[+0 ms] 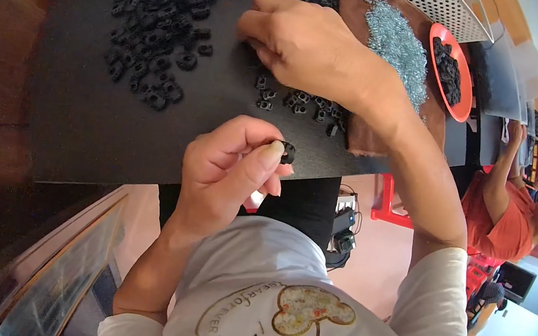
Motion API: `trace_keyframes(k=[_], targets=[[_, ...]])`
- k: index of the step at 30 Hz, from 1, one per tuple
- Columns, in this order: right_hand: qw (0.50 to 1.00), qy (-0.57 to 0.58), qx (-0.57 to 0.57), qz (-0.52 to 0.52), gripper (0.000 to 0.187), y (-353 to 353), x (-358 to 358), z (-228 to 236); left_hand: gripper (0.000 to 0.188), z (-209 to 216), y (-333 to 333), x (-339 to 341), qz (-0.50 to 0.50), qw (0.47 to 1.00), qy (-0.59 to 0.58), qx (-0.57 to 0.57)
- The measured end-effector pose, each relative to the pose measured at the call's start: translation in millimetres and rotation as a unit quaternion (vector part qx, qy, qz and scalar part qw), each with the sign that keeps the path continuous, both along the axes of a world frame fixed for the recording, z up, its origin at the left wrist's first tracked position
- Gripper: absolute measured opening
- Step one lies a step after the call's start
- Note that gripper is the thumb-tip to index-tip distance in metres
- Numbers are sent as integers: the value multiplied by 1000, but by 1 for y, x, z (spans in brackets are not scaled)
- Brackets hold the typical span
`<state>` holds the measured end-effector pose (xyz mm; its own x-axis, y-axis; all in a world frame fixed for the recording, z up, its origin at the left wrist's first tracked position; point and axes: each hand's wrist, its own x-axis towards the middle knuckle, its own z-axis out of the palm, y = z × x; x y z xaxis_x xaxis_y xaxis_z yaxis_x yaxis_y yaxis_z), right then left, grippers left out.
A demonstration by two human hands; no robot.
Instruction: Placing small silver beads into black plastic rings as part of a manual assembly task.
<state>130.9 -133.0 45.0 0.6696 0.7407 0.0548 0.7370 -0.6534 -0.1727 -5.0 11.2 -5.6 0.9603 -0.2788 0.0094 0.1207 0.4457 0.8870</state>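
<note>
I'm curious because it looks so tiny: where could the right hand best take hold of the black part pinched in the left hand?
Probably by the rounded edge of the black part, coming from the person's right. The left hand has its thumb over the part's left side, while that right edge sticks out uncovered, which should leave the right hand room to pinch.

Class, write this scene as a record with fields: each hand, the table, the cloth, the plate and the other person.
Left hand: pinching a small black part
Right hand: over the table; contents hidden
Table: dark; bears a large pile of black parts
Cloth: brown, under silvery pieces
Plate: orange-red, holding black pieces
Other person: red-orange top, picture's right side
</note>
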Motion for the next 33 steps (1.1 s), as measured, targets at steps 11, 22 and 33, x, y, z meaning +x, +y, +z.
trace_keyframes(k=[11, 22, 33], targets=[[991, -112, 59, -37, 19, -33, 35, -7, 15, -1, -2, 1, 9, 1000, 5, -9], [992, -56, 104, -43, 15, -60, -29, 12, 15, 1, -5, -4, 31, 1000, 5, 3], [964, -67, 228, -121, 19, -127, -46, 28, 20, 2, -8, -1, 39, 999, -14, -10]])
